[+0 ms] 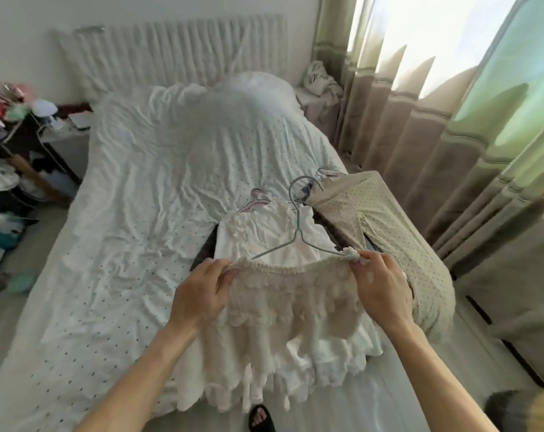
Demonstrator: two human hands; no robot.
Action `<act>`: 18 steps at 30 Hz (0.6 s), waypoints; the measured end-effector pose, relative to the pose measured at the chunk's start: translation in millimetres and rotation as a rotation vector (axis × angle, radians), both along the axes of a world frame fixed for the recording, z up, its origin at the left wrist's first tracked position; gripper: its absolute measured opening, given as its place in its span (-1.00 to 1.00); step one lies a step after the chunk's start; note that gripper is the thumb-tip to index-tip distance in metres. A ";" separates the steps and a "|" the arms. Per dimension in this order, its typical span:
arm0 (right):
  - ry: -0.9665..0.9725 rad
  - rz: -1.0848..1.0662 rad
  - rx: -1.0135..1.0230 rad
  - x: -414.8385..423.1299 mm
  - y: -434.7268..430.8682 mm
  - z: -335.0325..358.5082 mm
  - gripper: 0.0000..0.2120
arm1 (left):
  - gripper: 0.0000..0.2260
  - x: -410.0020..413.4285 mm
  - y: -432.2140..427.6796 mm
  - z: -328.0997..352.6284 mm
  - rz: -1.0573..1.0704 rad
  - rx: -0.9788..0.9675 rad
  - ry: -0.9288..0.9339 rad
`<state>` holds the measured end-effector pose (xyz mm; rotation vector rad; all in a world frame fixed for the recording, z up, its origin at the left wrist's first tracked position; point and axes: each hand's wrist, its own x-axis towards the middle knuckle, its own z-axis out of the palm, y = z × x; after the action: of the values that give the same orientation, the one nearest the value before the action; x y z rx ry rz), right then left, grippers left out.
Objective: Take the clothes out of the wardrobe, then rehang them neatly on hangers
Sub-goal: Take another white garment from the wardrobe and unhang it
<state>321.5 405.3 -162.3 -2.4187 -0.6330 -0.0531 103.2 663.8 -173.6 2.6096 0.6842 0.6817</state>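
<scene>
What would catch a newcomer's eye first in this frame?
The left hand and right hand stretch a frilly cream skirt by its waistband, centre foreground, a grey hanger at its top edge. Beside it on the right, dotted beige trousers lie on the white-covered bed.

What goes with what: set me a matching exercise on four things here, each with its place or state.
1. ruffled skirt
2. grey hanger
3. dotted beige garment
4. black slipper

A. bottom edge of the view
B. lying over the white top
C. pinched by left hand and right hand
D. bed's right side, by the curtain

Pairs: 1-C, 2-B, 3-D, 4-A
</scene>
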 end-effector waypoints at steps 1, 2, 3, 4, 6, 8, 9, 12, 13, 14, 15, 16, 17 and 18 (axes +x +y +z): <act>0.000 0.003 -0.008 4.4 11.8 -0.4 -0.73 | -0.68 2.9 12.1 0.8 0.004 0.002 0.011; 0.002 0.008 -0.012 8.8 21.7 -0.4 -0.74 | -0.68 5.3 22.2 1.8 0.007 0.004 0.016; 0.001 0.014 -0.011 13.6 30.7 1.0 -0.74 | -0.68 7.3 31.1 3.4 0.006 0.003 0.018; -0.009 0.025 -0.009 19.3 39.9 2.9 -0.75 | -0.68 9.1 39.5 5.1 -0.003 0.003 0.019; -0.042 0.041 -0.018 33.3 59.5 8.5 -0.75 | -0.66 14.3 57.0 9.0 -0.042 0.005 0.026; -0.068 0.061 -0.032 49.2 78.1 12.5 -0.75 | -0.67 21.8 75.4 8.6 -0.075 -0.033 0.057; -0.081 0.075 -0.040 56.4 87.1 14.4 -0.75 | -0.72 26.1 83.8 6.5 -0.079 -0.054 0.080; -0.099 0.088 -0.062 79.4 113.9 17.8 -0.73 | -0.78 43.1 107.3 1.9 -0.051 -0.072 0.137; -0.107 0.094 -0.076 86.8 122.8 18.5 -0.72 | -0.77 49.9 114.7 1.8 -0.032 -0.076 0.162; -0.116 0.103 -0.091 94.3 131.6 18.7 -0.71 | -0.76 57.2 121.5 2.9 -0.013 -0.083 0.182; -0.122 0.110 -0.104 102.3 140.2 18.7 -0.70 | -0.76 64.9 128.1 4.5 0.004 -0.094 0.197; -0.119 0.109 -0.115 110.7 149.1 18.6 -0.70 | -0.76 72.7 135.0 5.8 0.019 -0.107 0.207; -0.113 0.106 -0.124 119.9 158.1 17.6 -0.70 | -0.76 80.7 142.3 6.3 0.034 -0.122 0.221; -0.105 0.105 -0.131 129.4 167.1 15.0 -0.70 | -0.76 88.6 149.8 6.7 0.054 -0.134 0.243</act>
<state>450.9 572.4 -147.4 -2.5171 -0.8340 -0.0984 191.8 813.5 -167.0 2.5799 0.8437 0.3220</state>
